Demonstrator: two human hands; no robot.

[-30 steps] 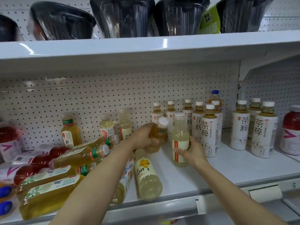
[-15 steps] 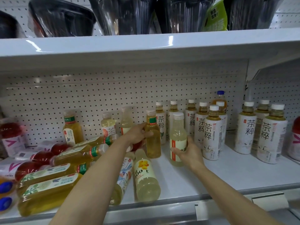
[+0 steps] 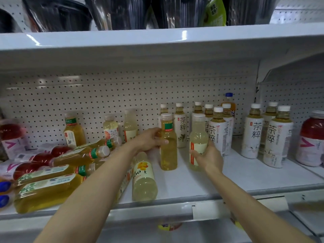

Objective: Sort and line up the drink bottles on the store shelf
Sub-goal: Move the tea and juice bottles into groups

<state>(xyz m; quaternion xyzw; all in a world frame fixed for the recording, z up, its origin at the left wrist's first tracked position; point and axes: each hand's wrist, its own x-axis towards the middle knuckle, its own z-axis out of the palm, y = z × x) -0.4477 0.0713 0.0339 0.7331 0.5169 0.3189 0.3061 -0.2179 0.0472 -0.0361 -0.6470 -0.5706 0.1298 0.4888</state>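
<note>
My left hand (image 3: 151,139) grips a yellow tea bottle with a green neck band (image 3: 168,151), standing upright on the white shelf (image 3: 236,174). Just to its right, my right hand (image 3: 206,156) holds a pale cloudy bottle with an orange-edged label (image 3: 198,137), also upright. Behind them stands a group of white-labelled tea bottles (image 3: 218,132). A pale bottle with a yellow flower label (image 3: 143,178) lies flat under my left forearm. Several yellow tea bottles (image 3: 49,190) lie on their sides at the left.
Red drink bottles (image 3: 29,165) lie at the far left and another red one (image 3: 311,139) stands at the far right. Three white tea bottles (image 3: 268,134) stand right of centre. A pegboard back wall and an upper shelf (image 3: 157,41) with dark containers close in above.
My left hand turned the green-banded tea bottle from tilted to upright and set it on the shelf beside the pale bottle. My right hand kept its hold on the pale bottle.
</note>
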